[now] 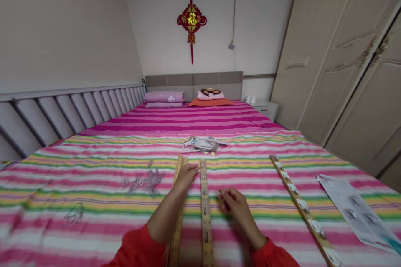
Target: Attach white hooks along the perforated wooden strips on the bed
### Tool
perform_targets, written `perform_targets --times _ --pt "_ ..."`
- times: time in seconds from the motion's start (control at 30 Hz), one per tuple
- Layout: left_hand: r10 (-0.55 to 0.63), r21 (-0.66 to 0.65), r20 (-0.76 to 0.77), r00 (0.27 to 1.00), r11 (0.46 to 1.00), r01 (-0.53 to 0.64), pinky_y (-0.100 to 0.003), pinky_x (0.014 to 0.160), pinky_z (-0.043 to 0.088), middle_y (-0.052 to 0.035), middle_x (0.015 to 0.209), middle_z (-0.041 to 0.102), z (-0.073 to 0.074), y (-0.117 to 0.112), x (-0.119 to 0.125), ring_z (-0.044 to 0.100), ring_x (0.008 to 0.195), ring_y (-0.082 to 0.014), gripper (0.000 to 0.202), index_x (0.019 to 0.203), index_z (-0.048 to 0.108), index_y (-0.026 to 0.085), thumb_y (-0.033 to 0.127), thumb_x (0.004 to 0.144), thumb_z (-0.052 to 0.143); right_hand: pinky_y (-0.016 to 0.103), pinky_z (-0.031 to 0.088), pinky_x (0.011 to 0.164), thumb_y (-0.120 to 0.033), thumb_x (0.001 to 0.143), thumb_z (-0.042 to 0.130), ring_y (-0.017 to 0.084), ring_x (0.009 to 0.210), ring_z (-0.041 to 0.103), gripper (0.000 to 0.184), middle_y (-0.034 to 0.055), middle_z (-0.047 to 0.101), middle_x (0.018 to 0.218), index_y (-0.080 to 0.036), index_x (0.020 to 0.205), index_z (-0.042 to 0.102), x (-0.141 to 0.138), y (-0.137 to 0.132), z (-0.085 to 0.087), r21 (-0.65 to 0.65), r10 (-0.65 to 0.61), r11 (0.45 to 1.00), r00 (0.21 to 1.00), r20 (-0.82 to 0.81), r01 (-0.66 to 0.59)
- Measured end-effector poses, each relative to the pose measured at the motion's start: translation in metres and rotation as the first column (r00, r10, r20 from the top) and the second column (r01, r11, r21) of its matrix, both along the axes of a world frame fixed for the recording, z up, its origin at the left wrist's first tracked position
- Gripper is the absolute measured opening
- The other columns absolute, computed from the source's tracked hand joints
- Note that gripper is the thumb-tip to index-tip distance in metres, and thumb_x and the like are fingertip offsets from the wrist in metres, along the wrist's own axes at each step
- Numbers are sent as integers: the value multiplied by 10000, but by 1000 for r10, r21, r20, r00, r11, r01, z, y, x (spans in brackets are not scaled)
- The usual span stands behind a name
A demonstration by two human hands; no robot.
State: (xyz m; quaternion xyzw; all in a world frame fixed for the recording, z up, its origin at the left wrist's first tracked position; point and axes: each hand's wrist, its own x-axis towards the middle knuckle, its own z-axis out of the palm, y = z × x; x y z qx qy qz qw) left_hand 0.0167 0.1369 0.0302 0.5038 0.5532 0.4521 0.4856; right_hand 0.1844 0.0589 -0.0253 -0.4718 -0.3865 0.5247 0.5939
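A narrow wooden strip (205, 217) lies lengthwise in front of me, with several small shiny metal pieces along it. At its left edge, near the far end, is my left hand (187, 175), fingers drawn together; anything between them is too small to make out. My right hand (234, 201) hovers just right of the strip, thumb and fingers closed in a pinch whose contents I cannot see. Other bare wooden strips (176, 233) lie side by side beneath my left forearm. Farther right, another wooden strip (297, 197) carries several white discs with metal pieces.
Small clear plastic wrappers (147, 181) are heaped at left, near a thin looped wire or tie (74, 213). Clear plastic packaging (203, 144) lies beyond the strips. A blister pack (357, 212) is at right. Everything rests on a striped bedsheet (106, 227); a slatted rail (78, 108) borders the left.
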Motion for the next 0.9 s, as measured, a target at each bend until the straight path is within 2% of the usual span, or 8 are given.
perform_targets --times 0.07,0.17,0.3,0.4,0.5,0.57,0.73,0.9 --pt "22 10 164 986 1000 -24 -234 661 459 -58 801 686 3 -35 -9 627 760 -151 381 897 659 120 400 640 679 204 291 374 -523 597 748 71 369 427 386 -23 582 519 -166 631 605 0 -41 -13 -18 -33 999 997 -63 32" --pt "63 45 184 981 996 -72 -249 649 477 -55 787 686 -7 -92 -21 620 722 -155 393 883 661 135 443 641 685 191 263 362 -536 643 729 55 353 415 397 -15 584 524 -157 620 612 -4 -96 -39 -94 4 996 995 -102 -14" --pt "181 140 125 975 970 -198 -291 703 512 -71 830 689 -37 -160 -24 634 763 -188 380 880 644 151 491 712 621 180 267 341 -579 643 715 58 337 442 437 4 606 522 -146 655 652 -17 -145 -69 -232 19 971 984 -176 -60" --pt "254 175 53 966 950 -259 -313 748 522 -78 846 689 -63 -194 -22 644 818 -217 407 888 639 162 532 727 589 183 341 368 -490 571 797 103 405 556 402 46 680 613 -149 758 698 -31 -161 -83 -282 17 954 954 -299 -105" --pt "257 216 -25 966 945 -246 -354 862 505 -101 960 692 -86 -209 -19 635 954 -249 431 910 651 173 557 769 518 224 455 478 -301 457 873 172 583 665 494 67 726 779 -184 910 714 -44 -167 -88 -256 36 953 898 -438 -163" --pt "239 230 -56 969 948 -220 -384 962 458 -113 1093 667 -97 -211 -16 595 1076 -255 459 1009 644 174 542 815 449 247 485 536 -249 444 877 198 671 689 540 59 728 824 -207 957 710 -52 -167 -88 -233 54 954 872 -486 -189" --pt "168 259 -12 986 953 -160 -388 1102 328 -102 1400 471 -110 -203 0 395 1319 -228 505 1304 481 179 451 896 357 267 497 565 -334 510 867 206 664 698 519 68 734 835 -204 986 707 -63 -160 -91 -195 64 965 879 -473 -176" --pt "160 292 -36 986 946 -143 -372 1128 287 -82 1459 399 -120 -195 9 324 1363 -212 510 1376 393 183 413 927 316 296 510 575 -383 512 860 219 642 700 511 85 742 862 -189 960 711 -63 -156 -97 -203 32 970 891 -453 -138"
